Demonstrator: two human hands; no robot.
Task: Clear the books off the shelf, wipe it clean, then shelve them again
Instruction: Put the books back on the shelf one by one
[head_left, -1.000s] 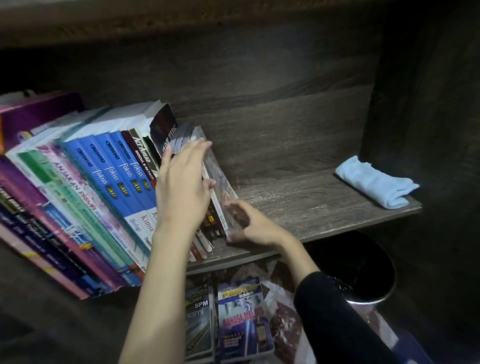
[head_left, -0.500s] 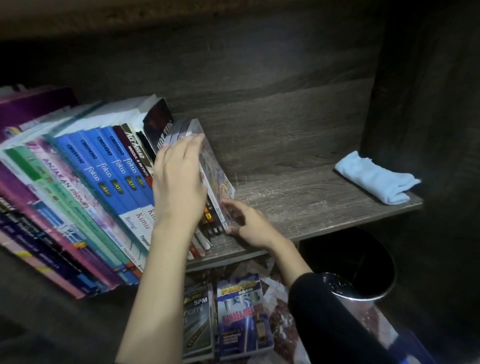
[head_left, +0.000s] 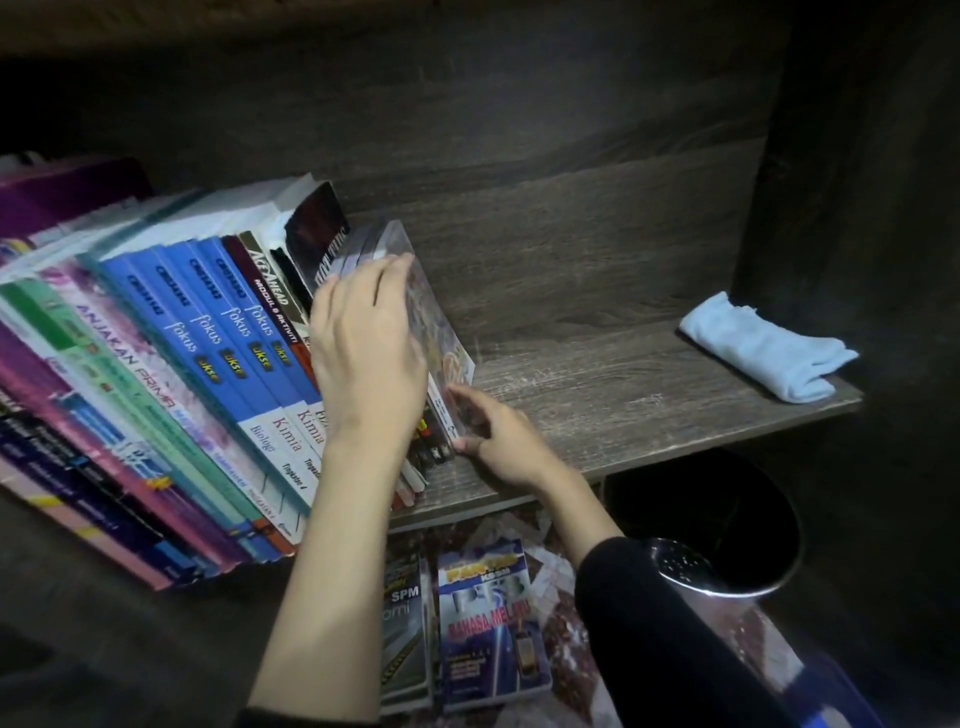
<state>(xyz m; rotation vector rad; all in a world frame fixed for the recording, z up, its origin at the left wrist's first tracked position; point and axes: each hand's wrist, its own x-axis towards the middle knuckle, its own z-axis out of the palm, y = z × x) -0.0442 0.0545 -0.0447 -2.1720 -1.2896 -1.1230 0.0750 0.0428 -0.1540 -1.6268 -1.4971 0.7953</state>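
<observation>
**End book braced against a leaning row**

The row of books (head_left: 218, 364) leans leftward, spines facing out. The left grip (head_left: 363, 353) lies flat on the spines at the row's end, fingers straight and together, reaching the top of the end book (head_left: 441, 332). That book stands between both grips. Its long axis rises from the shelf (head_left: 623, 405) front up and back, tilted left. The right grip (head_left: 498, 441) presses spread fingers on the lower cover, nearer the foot. Pushing that foot leftward looks likeliest. The cloth (head_left: 763, 353) lies well apart, far right.
</observation>
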